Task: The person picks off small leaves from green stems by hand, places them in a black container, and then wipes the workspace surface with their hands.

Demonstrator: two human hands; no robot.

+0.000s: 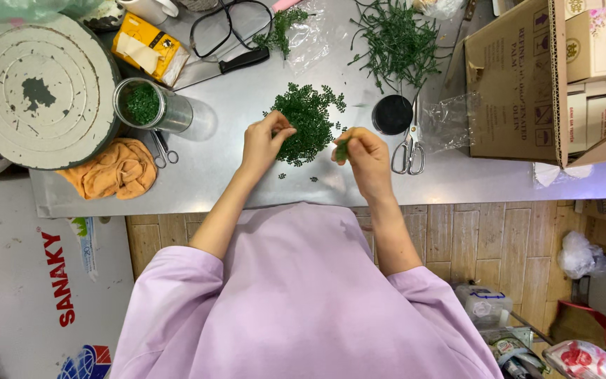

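Pinching a small green leafy sprig, the right hand sits mid-frame; the left hand, fingertips together, touches the heap of tiny green leaves on the steel desk.

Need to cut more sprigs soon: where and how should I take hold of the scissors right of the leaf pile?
Probably by the looped handles of the scissors, which lie nearest the table's front edge, blades pointing away toward the black lid. Come from the near side with the right hand, which is closest.
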